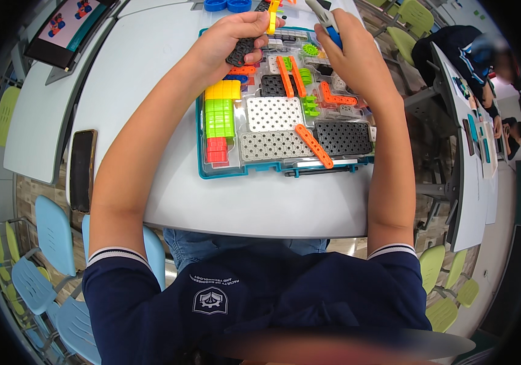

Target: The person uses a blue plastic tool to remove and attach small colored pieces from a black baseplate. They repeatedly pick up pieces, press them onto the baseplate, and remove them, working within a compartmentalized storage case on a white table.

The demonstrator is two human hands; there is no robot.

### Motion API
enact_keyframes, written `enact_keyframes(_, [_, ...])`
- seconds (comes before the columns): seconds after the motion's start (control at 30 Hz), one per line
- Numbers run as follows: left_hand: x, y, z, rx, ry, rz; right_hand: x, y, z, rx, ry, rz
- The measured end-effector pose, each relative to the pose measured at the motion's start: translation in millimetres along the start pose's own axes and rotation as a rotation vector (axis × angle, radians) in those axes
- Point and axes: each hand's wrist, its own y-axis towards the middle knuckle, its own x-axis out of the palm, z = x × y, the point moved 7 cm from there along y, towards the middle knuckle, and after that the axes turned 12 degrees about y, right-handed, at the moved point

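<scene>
My left hand point(227, 42) is closed around a black building piece with holes point(241, 52). A yellow building piece point(272, 21) stands at its thumb and fingertips; whether the two pieces are joined I cannot tell. To the right, my right hand point(353, 58) grips a hand tool point(327, 23) with grey and blue parts, its tip pointing up and left; the far end lies at the picture's edge. Both hands are over the far part of a clear parts tray with a teal rim point(202, 152). An orange perforated beam point(313, 146) lies across the tray's near plates.
Yellow, green and red blocks point(220, 121) fill the tray's left side; white point(275, 114) and black plates point(342, 138) sit beside them. Blue wheels point(227, 5) lie beyond it. A phone point(82, 170) and a tablet point(69, 24) are at left. At right, another person point(455, 58) works at a table.
</scene>
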Motion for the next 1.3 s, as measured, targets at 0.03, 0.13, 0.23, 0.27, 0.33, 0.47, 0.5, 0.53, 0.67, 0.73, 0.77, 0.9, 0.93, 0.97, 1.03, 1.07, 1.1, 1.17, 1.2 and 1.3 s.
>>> enact_keyframes(0.03, [-0.2, 0.1, -0.7, -0.004, -0.001, 0.002, -0.3, -0.9, 4.9, 0.097, 0.007, -0.035])
enact_keyframes(0.13, [0.1, 1.2, -2.3, -0.005, -0.01, 0.003, -2.0, -3.4, 9.9, 0.212, -0.017, -0.065])
enact_keyframes(0.23, [-0.8, 2.4, -4.6, -0.016, -0.016, 0.014, -6.0, -3.3, 11.0, 0.153, -0.053, -0.012])
enact_keyframes(0.27, [-1.5, 2.8, -6.0, -0.024, -0.015, 0.026, -7.2, -2.9, 11.9, 0.118, -0.063, 0.012])
enact_keyframes(0.33, [-3.3, 2.9, -8.7, -0.039, -0.027, 0.026, -6.7, -2.1, 13.5, 0.038, -0.054, 0.028])
enact_keyframes(0.47, [-7.5, 4.8, -14.1, -0.06, -0.05, 0.011, -7.2, -1.1, 16.4, -0.062, -0.114, 0.029])
enact_keyframes(0.5, [-9.8, 5.5, -16.6, -0.081, -0.034, 0.028, -8.5, -1.1, 16.7, -0.067, -0.113, 0.031])
enact_keyframes(0.53, [-9.6, 6.3, -16.8, -0.07, -0.051, 0.008, -10.1, -1.0, 16.3, -0.071, -0.114, 0.034])
enact_keyframes(0.67, [-9.5, 6.6, -20.2, -0.083, -0.071, -0.039, -16.4, -1.2, 13.7, -0.051, -0.107, 0.047])
enact_keyframes(0.73, [-9.2, 6.1, -20.3, -0.084, -0.067, -0.059, -17.8, -0.5, 10.2, -0.071, -0.113, 0.046])
enact_keyframes(0.77, [-9.4, 6.1, -20.1, -0.087, -0.056, -0.063, -18.1, -0.3, 8.5, -0.08, -0.116, 0.046])
enact_keyframes(0.9, [-8.7, 5.6, -20.8, -0.116, -0.059, -0.064, -19.5, 0.3, 4.7, -0.096, -0.134, 0.056])
enact_keyframes(0.93, [-8.8, 5.6, -20.9, -0.12, -0.056, -0.054, -20.1, 0.0, 4.5, -0.092, -0.16, 0.061])
enact_keyframes(0.97, [-8.8, 5.7, -21.2, -0.123, -0.053, -0.045, -20.9, -0.3, 4.5, -0.088, -0.185, 0.066])
enact_keyframes(1.03, [-9.3, 5.8, -21.4, -0.126, -0.052, -0.034, -19.6, -1.2, 6.3, -0.064, -0.214, 0.029])
enact_keyframes(1.07, [-9.5, 5.8, -21.7, -0.127, -0.055, -0.033, -18.9, -1.5, 7.5, -0.051, -0.228, 0.01])
enact_keyframes(1.1, [-9.2, 6.1, -21.2, -0.117, -0.064, -0.041, -20.2, -2.0, 5.9, -0.078, -0.238, 0.024])
enact_keyframes(1.17, [-10.7, 6.4, -20.4, -0.122, -0.067, -0.062, -22.2, -2.7, 3.2, -0.129, -0.252, 0.051])
enact_keyframes(1.2, [-10.8, 6.5, -19.8, -0.118, -0.071, -0.077, -22.9, -2.8, 3.2, -0.138, -0.248, 0.058])
enact_keyframes(1.3, [-12.5, 5.9, -19.3, -0.112, -0.074, -0.064, -23.8, -2.8, 3.2, -0.158, -0.229, 0.073])
